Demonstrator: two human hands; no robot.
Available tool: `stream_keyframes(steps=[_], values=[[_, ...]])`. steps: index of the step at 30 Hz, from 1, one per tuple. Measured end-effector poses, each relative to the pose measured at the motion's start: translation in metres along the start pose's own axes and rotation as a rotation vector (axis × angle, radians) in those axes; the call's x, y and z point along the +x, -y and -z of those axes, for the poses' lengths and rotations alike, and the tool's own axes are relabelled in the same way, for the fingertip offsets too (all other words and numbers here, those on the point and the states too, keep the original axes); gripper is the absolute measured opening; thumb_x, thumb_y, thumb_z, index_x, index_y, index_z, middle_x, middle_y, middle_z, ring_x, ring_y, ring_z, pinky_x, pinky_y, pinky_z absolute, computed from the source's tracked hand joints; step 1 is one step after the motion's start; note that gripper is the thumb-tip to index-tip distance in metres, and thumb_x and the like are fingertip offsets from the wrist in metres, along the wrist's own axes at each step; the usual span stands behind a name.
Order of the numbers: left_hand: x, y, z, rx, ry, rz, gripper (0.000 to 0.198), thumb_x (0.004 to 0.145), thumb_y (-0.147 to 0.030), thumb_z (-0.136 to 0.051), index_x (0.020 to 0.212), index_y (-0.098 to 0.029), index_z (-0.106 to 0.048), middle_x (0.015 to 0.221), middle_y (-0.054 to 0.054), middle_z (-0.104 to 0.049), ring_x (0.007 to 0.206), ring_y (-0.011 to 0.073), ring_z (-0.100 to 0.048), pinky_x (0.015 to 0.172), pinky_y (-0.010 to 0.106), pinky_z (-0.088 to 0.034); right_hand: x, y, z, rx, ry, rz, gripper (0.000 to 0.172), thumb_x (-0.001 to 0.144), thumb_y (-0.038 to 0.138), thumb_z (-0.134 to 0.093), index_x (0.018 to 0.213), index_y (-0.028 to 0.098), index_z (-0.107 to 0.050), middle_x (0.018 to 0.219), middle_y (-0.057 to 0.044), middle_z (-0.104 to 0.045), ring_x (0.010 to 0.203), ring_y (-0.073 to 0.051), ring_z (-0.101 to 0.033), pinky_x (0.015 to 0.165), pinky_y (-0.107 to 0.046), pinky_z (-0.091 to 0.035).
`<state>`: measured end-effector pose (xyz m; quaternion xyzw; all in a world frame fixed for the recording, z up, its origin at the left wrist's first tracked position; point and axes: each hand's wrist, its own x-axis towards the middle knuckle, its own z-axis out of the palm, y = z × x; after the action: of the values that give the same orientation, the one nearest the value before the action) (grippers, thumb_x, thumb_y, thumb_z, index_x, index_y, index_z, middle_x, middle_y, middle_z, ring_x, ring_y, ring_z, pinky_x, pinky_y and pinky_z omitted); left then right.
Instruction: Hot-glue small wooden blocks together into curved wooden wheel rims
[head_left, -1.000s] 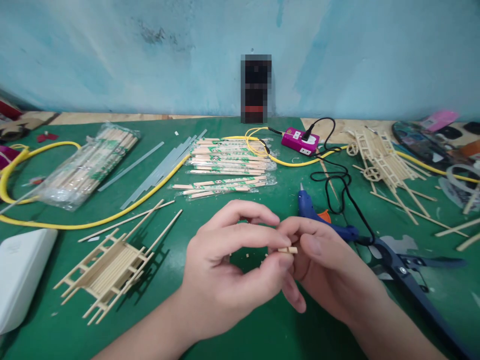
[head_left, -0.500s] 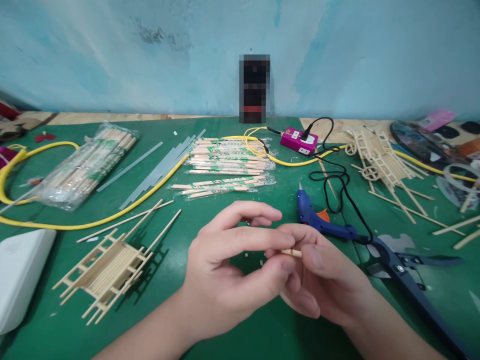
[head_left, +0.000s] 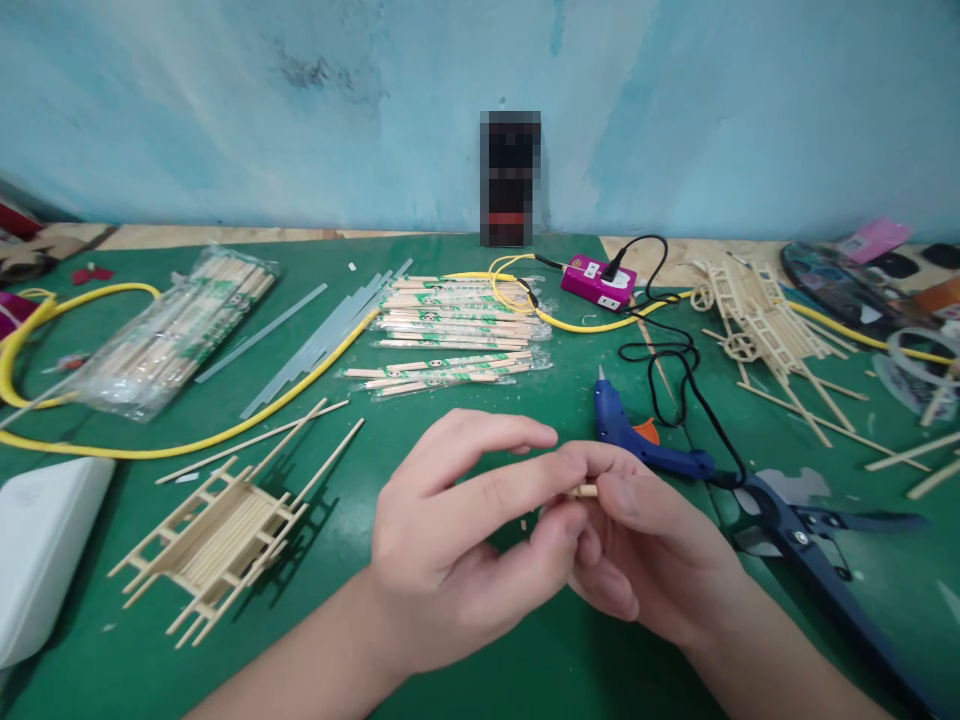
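While my left hand and right hand pinch a short wooden stick above the front of the green cutting mat, a blue glue gun lies just beyond, below a pale blue wall.

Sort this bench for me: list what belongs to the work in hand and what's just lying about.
Work in hand: left hand and right hand pinching a small wooden stick piece; probably the hot glue gun and chopstick frame.

Lying about: white box, yellow hose, magenta power strip, shears.
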<state>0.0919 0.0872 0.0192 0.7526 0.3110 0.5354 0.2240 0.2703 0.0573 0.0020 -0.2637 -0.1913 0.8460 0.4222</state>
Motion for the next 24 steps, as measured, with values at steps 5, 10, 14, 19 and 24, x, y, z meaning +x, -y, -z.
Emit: stream_keyframes(steps=[5, 10, 14, 19, 24], values=[[-0.0009, -0.0007, 0.0006, -0.014, 0.000, 0.014, 0.024, 0.085, -0.008, -0.084, 0.103, -0.022, -0.088, 0.104, 0.010, -0.087, 0.089, 0.0201, -0.084, 0.081, 0.029, -0.071, -0.0003, -0.0002, 0.0007, -0.004, 0.006, -0.005, 0.031, 0.086, 0.048, -0.093, 0.096, 0.020, -0.082, 0.065, 0.003, -0.068, 0.040, -0.005, -0.047, 0.038, -0.013, -0.040], [-0.0044, -0.0010, -0.0014, -0.185, 0.008, 0.148, 0.028, 0.083, -0.007, -0.088, 0.107, -0.021, -0.089, 0.108, 0.010, -0.084, 0.095, 0.0210, -0.083, 0.083, 0.028, -0.071, 0.0007, 0.0005, -0.0006, 0.031, 0.025, -0.005, 0.029, 0.086, 0.044, -0.095, 0.094, 0.018, -0.084, 0.062, 0.003, -0.068, 0.039, -0.004, -0.048, 0.039, -0.012, -0.043], [-0.0038, -0.0016, -0.0021, -0.307, 0.017, 0.213, 0.027, 0.081, -0.007, -0.091, 0.103, -0.022, -0.088, 0.104, 0.009, -0.083, 0.095, 0.0220, -0.082, 0.083, 0.030, -0.070, 0.0005, 0.0008, -0.0020, 0.034, 0.028, -0.003, 0.029, 0.084, 0.042, -0.097, 0.092, 0.018, -0.083, 0.061, 0.003, -0.069, 0.038, -0.005, -0.049, 0.039, -0.012, -0.044], [-0.0035, -0.0026, -0.0011, -0.349, 0.027, 0.243, 0.026, 0.082, -0.003, -0.087, 0.098, -0.023, -0.087, 0.103, 0.009, -0.082, 0.090, 0.0216, -0.080, 0.079, 0.032, -0.071, -0.0010, 0.0002, -0.0009, 0.033, 0.043, -0.010, 0.025, 0.086, 0.041, -0.096, 0.095, 0.020, -0.086, 0.065, 0.002, -0.072, 0.040, -0.005, -0.053, 0.040, -0.012, -0.046], [-0.0041, -0.0013, 0.0001, -0.309, 0.023, 0.217, 0.026, 0.082, 0.003, -0.083, 0.096, -0.019, -0.085, 0.102, 0.006, -0.082, 0.089, 0.0160, -0.080, 0.083, 0.024, -0.068, -0.0006, 0.0017, -0.0008, -0.097, -0.002, 0.114, 0.026, 0.088, 0.044, -0.097, 0.098, 0.022, -0.089, 0.066, 0.001, -0.074, 0.043, -0.006, -0.060, 0.041, -0.012, -0.050]])
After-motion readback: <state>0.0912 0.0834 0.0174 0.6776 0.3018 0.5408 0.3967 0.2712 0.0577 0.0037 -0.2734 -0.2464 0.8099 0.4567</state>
